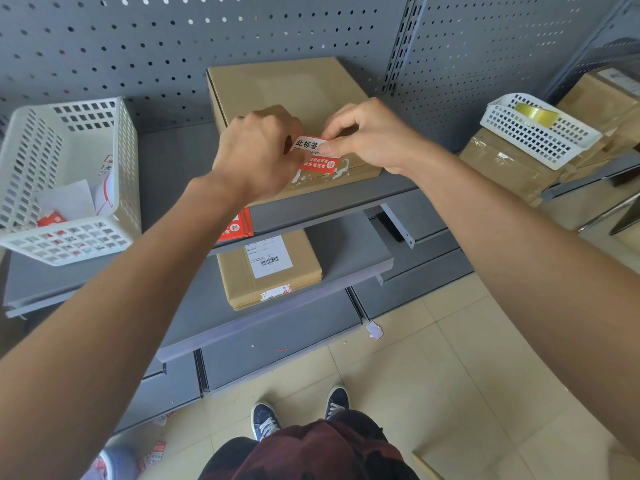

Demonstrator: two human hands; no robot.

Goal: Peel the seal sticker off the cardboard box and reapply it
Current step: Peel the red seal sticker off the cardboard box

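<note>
Red-and-white sticker (313,154) pinched between our left hand (256,157) and right hand (367,136) at the box's (294,95) front edge.

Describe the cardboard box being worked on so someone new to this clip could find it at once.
Start at the grey metal shelving with its pegboard back; on the upper shelf, between two white plastic baskets, lies a flat brown cardboard box. Both hands meet at its front edge, on a red and white seal sticker. The smaller cardboard box on the shelf below carries a white barcode label instead.
</note>
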